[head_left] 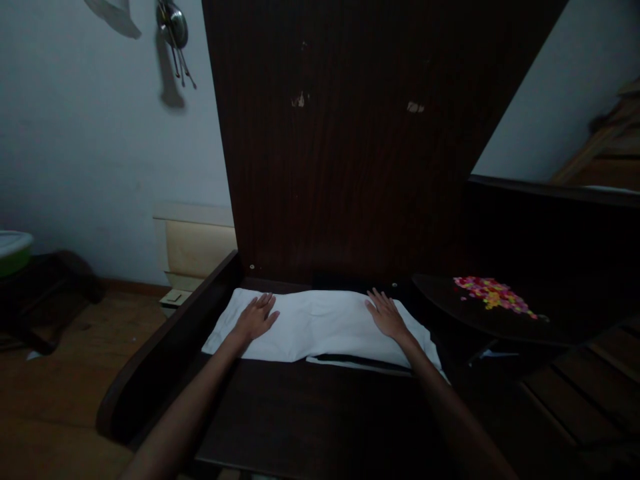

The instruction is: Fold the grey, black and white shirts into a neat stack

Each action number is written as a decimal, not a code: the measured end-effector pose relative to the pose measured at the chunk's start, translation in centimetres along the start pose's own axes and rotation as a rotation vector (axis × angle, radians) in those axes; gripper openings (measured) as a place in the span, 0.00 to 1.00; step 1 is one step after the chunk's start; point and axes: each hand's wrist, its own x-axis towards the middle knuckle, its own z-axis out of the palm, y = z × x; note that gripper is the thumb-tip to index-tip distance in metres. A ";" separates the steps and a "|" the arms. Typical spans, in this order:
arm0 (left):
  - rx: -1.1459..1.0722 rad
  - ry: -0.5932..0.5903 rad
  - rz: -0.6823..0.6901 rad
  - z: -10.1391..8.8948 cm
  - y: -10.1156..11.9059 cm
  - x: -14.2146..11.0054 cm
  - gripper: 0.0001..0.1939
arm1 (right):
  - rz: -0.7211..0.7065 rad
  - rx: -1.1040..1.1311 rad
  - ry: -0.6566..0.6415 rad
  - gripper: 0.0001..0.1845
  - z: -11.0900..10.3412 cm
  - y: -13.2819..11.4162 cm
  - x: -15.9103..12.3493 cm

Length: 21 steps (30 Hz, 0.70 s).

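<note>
A white folded cloth [320, 323] lies lengthwise across the dark wooden surface [290, 407], close to the upright back panel. On its left part my left hand [256, 316] rests flat, fingers stretched out. My right hand [387, 316] lies on the right part, palm down with the fingers spread. Along the front right edge the cloth's layers gape, and a dark strip shows between them. What kind of cloth item it is, I cannot tell.
A tall dark panel [345, 147] rises behind the surface, and a low side rail [170, 347] bounds the left. On a curved shelf [450, 303] at right sits a patch of small colourful pieces [495, 295]. A green and white container [15, 252] stands far left.
</note>
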 end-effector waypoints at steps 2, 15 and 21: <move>0.006 -0.024 0.016 -0.2 0.0 -0.1 0.28 | 0.003 -0.001 0.003 0.34 0.1 0.0 0.0; 0.075 -0.016 -0.055 -0.4 -0.2 -0.8 0.28 | -0.003 0.030 0.046 0.33 0.4 0.1 0.1; 0.055 0.083 -0.054 -0.6 0.3 -0.9 0.21 | -0.031 0.001 0.091 0.33 0.5 0.0 -0.1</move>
